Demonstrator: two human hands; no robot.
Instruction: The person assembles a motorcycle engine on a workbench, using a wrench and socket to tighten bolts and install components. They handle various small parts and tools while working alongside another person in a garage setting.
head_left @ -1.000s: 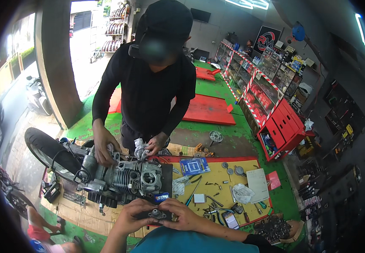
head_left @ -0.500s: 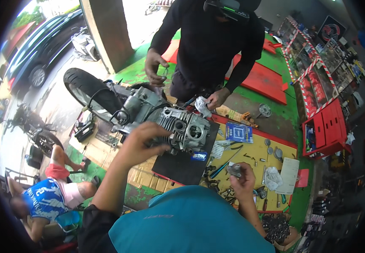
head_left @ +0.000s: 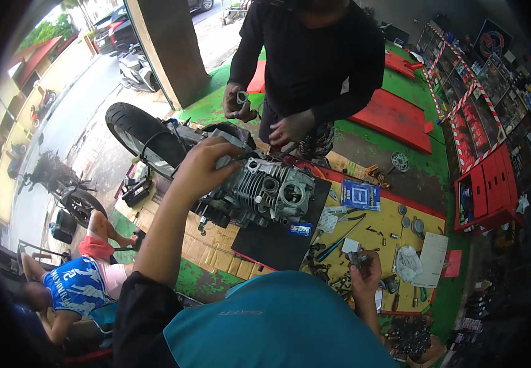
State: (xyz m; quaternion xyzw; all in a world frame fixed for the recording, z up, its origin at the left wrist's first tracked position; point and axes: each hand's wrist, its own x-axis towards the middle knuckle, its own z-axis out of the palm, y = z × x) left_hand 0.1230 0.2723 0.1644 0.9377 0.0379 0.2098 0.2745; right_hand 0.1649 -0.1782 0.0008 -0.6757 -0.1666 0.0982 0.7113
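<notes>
My left hand (head_left: 213, 159) reaches over the grey motorcycle engine (head_left: 262, 199), its bent fingers apart on the upper casing, left of the finned cylinder. My right hand (head_left: 368, 270), lower right over the yellow mat, grips a small metal part (head_left: 356, 259). A co-worker in black stands across the engine; one of their hands (head_left: 235, 107) holds a small ring-shaped metal part (head_left: 241, 96), and the other (head_left: 287, 129) hangs above the engine's far side. A rear tyre (head_left: 127, 132) is attached at the engine's left. Beneath the engine lie a black mat (head_left: 259, 245) and cardboard.
Loose tools and parts cover the yellow mat (head_left: 422, 211). A red tool cabinet (head_left: 486, 196) and glass display cases stand right. A seated person in a blue jersey (head_left: 81, 288) is at lower left. A pillar (head_left: 161, 49) and parked motorcycle (head_left: 63, 184) border the street side.
My hands have parted: the left moved up onto the engine, the right moved right with the metal part. The co-worker raised the ring-shaped part; the white cloth has left their other hand.
</notes>
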